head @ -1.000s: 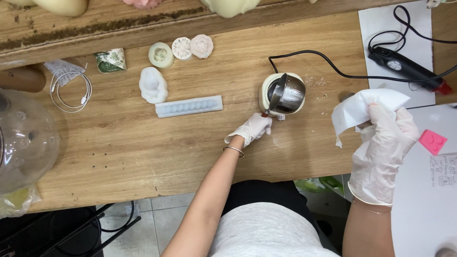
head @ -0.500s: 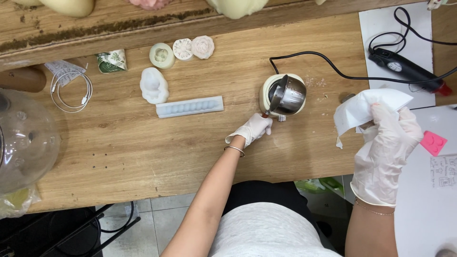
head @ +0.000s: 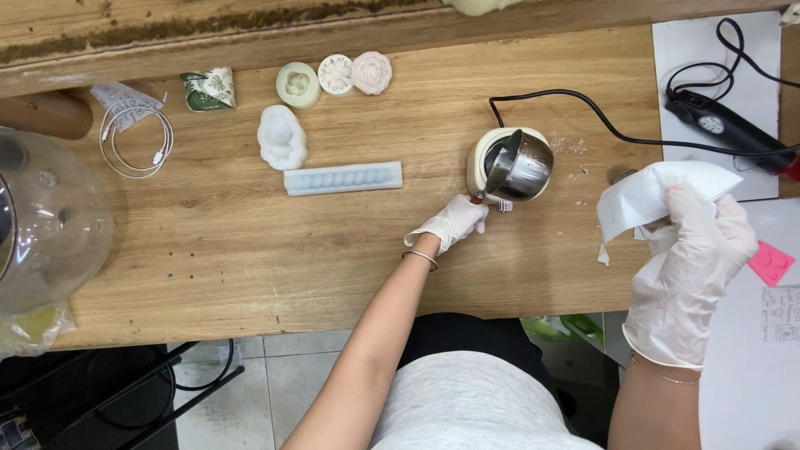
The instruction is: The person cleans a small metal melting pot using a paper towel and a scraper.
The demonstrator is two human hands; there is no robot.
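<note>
A small steel pot (head: 523, 165) sits tilted on a cream round heater base (head: 482, 167), right of the middle of the wooden table (head: 250, 250), about halfway between its back and front edges. The left hand (head: 452, 222), in a white glove, is closed around the pot's handle just in front of the base, with a thin bracelet (head: 423, 258) at the wrist. The right hand (head: 692, 267), also gloved, is raised over the table's right end and curled around a crumpled white paper towel (head: 658, 196), which it grips between fingers and thumb. A black cord (head: 575, 104) runs from the base toward the back right, where a black hot-air tool (head: 725, 127) lies on a white sheet (head: 692, 58) at the back right corner. A pink sticky note (head: 771, 263) lies on white paper at the right edge. Left of the pot, near the middle of the table, a long white mould (head: 342, 178) lies parallel to the front edge, with a lumpy white mould (head: 282, 137) just behind its left end. Further back, three round flower-shaped pieces (head: 335, 77) sit in a row, with a leaf-printed packet (head: 208, 88) to their left. A coiled white cable (head: 137, 137) lies toward the back left, and a clear plastic dome (head: 50, 217) overlaps the left edge.
</note>
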